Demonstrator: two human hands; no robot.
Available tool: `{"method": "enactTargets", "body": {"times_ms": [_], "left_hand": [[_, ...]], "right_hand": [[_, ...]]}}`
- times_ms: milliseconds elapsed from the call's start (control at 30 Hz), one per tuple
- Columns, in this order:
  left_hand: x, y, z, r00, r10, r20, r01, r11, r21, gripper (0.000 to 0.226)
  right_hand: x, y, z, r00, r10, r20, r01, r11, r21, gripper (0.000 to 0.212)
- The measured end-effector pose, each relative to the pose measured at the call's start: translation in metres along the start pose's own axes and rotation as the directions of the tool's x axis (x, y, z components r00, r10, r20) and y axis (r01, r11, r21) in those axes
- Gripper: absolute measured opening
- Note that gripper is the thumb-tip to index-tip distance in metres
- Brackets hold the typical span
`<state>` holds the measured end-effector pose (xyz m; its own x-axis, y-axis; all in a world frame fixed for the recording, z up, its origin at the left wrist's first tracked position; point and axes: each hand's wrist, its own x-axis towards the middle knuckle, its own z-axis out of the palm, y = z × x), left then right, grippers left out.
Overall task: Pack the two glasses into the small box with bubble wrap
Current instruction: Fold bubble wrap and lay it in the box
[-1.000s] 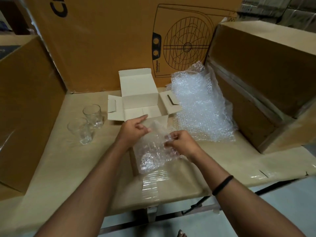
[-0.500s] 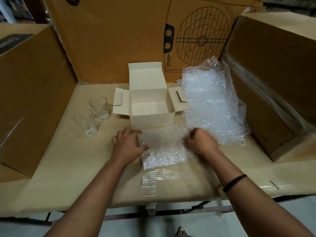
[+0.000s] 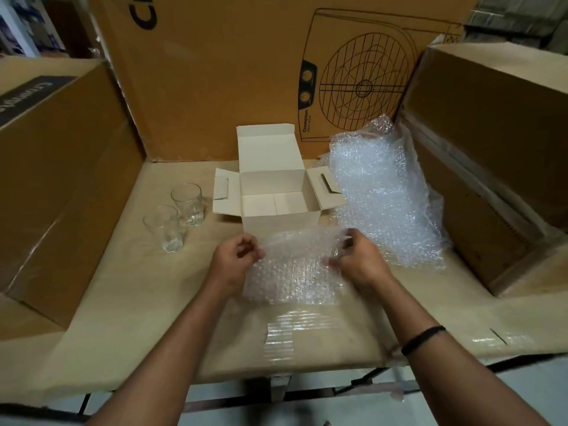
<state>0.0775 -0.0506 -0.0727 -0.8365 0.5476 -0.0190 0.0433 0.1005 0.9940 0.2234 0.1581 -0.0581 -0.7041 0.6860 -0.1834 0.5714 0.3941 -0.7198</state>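
A small white box (image 3: 281, 221) stands open at the table's middle, flaps spread, with nothing inside. Two clear glasses stand upright to its left, one nearer (image 3: 166, 228) and one farther (image 3: 188, 204). In front of the box a sheet of bubble wrap (image 3: 295, 269) is held up by its far edge. My left hand (image 3: 235, 261) pinches the sheet's left corner and my right hand (image 3: 358, 259) pinches its right corner. The sheet's near edge rests on the table.
A large heap of bubble wrap (image 3: 381, 195) lies right of the box. Big brown cartons wall the table on the left (image 3: 52, 179), back (image 3: 246, 72) and right (image 3: 491, 149). Clear tape (image 3: 295, 330) marks the paper-covered table (image 3: 123, 302) near its front edge.
The sheet lay flat under both hands half a second ago. Now both hands pinch its far corners and have lifted that edge off the table.
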Motion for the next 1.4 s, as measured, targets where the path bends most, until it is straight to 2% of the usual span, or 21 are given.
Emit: {"method": "enactTargets", "body": {"times_ms": [67,100,233,300,367,467,533,600,700,767,833,900,933,1000,1133,1267,1400], "left_hand": [[0.0,0.009,-0.006,0.999,0.039,0.033,-0.036,0.997,-0.061,0.025],[0.0,0.013,-0.009,0.998,0.055,0.041,-0.052,0.996,-0.065,0.026],[0.007,0.021,-0.023,0.995,0.091,0.048,-0.088,0.994,-0.06,0.02],[0.01,0.023,-0.027,0.997,0.08,0.017,-0.078,0.993,-0.083,0.018],[0.014,0.023,-0.028,0.997,0.078,-0.026,-0.08,0.992,-0.101,0.015],[0.023,0.027,-0.026,0.985,0.112,-0.131,-0.115,0.993,-0.016,0.02],[0.03,0.032,-0.023,0.954,0.17,-0.246,-0.132,0.978,0.164,0.027],[0.042,0.039,-0.02,0.908,0.295,-0.299,-0.173,0.911,0.373,0.028],[0.062,0.049,-0.019,0.839,0.489,-0.24,-0.246,0.733,0.634,0.018],[0.079,0.055,-0.018,0.809,0.561,-0.174,-0.245,0.591,0.769,0.011],[0.099,0.058,-0.016,0.822,0.559,-0.108,-0.206,0.469,0.859,0.013],[0.118,0.057,-0.013,0.856,0.515,-0.04,-0.178,0.366,0.914,0.015],[0.126,0.056,-0.012,0.874,0.486,-0.013,-0.159,0.309,0.938,0.017],[0.138,0.055,-0.009,0.902,0.43,0.03,-0.122,0.189,0.974,0.023],[0.15,0.05,-0.007,0.956,0.274,0.108,-0.12,0.028,0.992,0.031],[0.153,0.044,-0.001,0.976,0.163,0.147,-0.132,-0.102,0.986,0.041],[0.154,0.044,0.001,0.971,0.177,0.162,-0.135,-0.154,0.979,0.034]], "right_hand": [[0.005,-0.005,-0.003,0.996,0.005,0.091,-0.028,0.967,0.252,0.081],[0.008,-0.006,-0.003,0.99,-0.006,0.138,-0.04,0.946,0.322,0.079],[0.009,-0.011,0.0,0.957,-0.11,0.267,-0.04,0.865,0.499,0.024],[0.005,-0.012,0.002,0.958,-0.102,0.27,-0.087,0.789,0.608,0.003],[0.004,-0.016,0.003,0.967,-0.104,0.233,-0.086,0.727,0.681,0.015],[0.011,-0.026,0.001,0.991,-0.075,0.11,-0.018,0.744,0.668,0.014],[0.022,-0.037,-0.003,0.999,-0.053,0.012,0.035,0.797,0.603,0.021],[0.038,-0.052,-0.007,0.995,-0.062,-0.078,0.093,0.852,0.516,0.029],[0.067,-0.077,-0.013,0.974,-0.109,-0.199,0.176,0.917,0.359,0.036],[0.091,-0.088,-0.017,0.957,-0.168,-0.237,0.231,0.935,0.27,0.037],[0.114,-0.095,-0.019,0.938,-0.252,-0.236,0.287,0.95,0.124,0.034],[0.135,-0.099,-0.017,0.919,-0.342,-0.195,0.318,0.937,-0.144,0.024],[0.143,-0.1,-0.017,0.91,-0.383,-0.157,0.334,0.903,-0.269,0.017],[0.158,-0.101,-0.016,0.889,-0.454,-0.054,0.395,0.822,-0.41,0.005],[0.173,-0.101,-0.015,0.833,-0.536,0.136,0.495,0.613,-0.616,0.021],[0.185,-0.098,-0.01,0.766,-0.562,0.311,0.577,0.388,-0.719,0.022],[0.188,-0.099,-0.004,0.746,-0.525,0.409,0.599,0.264,-0.756,0.026]]}}
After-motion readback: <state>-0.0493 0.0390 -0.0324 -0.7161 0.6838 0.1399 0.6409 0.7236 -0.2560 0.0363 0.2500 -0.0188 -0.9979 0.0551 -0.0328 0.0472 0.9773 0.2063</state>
